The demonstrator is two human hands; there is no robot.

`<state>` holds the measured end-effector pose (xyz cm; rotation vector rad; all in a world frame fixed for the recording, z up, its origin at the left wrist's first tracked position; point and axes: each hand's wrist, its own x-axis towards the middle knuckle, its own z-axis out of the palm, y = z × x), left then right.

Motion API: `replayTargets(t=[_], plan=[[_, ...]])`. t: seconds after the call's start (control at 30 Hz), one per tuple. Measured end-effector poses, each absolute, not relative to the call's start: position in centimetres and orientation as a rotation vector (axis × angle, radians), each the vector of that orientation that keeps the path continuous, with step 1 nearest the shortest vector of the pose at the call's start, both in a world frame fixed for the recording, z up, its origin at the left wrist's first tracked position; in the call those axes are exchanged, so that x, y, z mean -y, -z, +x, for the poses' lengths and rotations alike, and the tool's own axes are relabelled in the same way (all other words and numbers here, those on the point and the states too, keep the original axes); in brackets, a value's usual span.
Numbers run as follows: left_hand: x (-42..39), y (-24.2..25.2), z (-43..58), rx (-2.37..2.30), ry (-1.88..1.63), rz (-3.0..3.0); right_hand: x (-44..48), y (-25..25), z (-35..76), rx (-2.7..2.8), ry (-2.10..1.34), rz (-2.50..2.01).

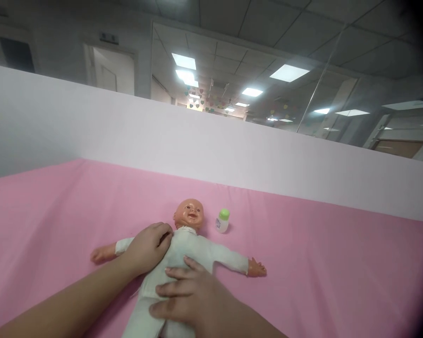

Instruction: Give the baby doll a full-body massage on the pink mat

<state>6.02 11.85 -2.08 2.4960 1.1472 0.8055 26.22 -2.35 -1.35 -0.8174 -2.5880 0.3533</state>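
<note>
A baby doll (183, 246) with a white cloth body lies on its back on a pink sheet (313, 253), arms stretched out to both sides. My left hand (151, 245) rests at the doll's shoulder and upper chest, fingers curled inward; whether cloth is pinched in them is hidden. Spread across the doll's belly is my right hand (193, 291), its fingers apart and holding nothing. Just right of the doll's head stands a small clear bottle (222, 221) with a green cap, touched by neither hand.
A white partition (204, 145) runs along the back of the pink surface and continues on the left. Beyond it are a large glass pane, a doorway (113, 70) and lit ceiling panels (289, 72).
</note>
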Motion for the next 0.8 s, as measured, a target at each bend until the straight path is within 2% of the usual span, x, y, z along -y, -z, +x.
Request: replayTargets(t=[0.3, 0.43, 0.6, 0.7, 0.8], plan=[[-11.6, 2.2, 5.8, -1.073, -0.864, 2.492, 0.5, 1.3, 28.1, 2.341, -0.324, -1.329], [-9.2, 1.2, 5.7, -0.774, -0.912, 2.558, -0.9, 1.9, 29.4, 2.181, -0.248, -1.527], [-3.8, -2.1, 5.5, -0.192, -0.684, 2.632, -2.1, 2.1, 30.7, 2.013, -0.226, -1.819], [-2.5, -3.0, 5.5, -0.182, -0.467, 2.691, -2.4, 2.2, 30.9, 1.975, -0.171, -1.927], [-3.7, -2.0, 5.5, -0.364, -0.443, 2.731, -2.4, 2.2, 30.9, 1.994, -0.179, -1.911]])
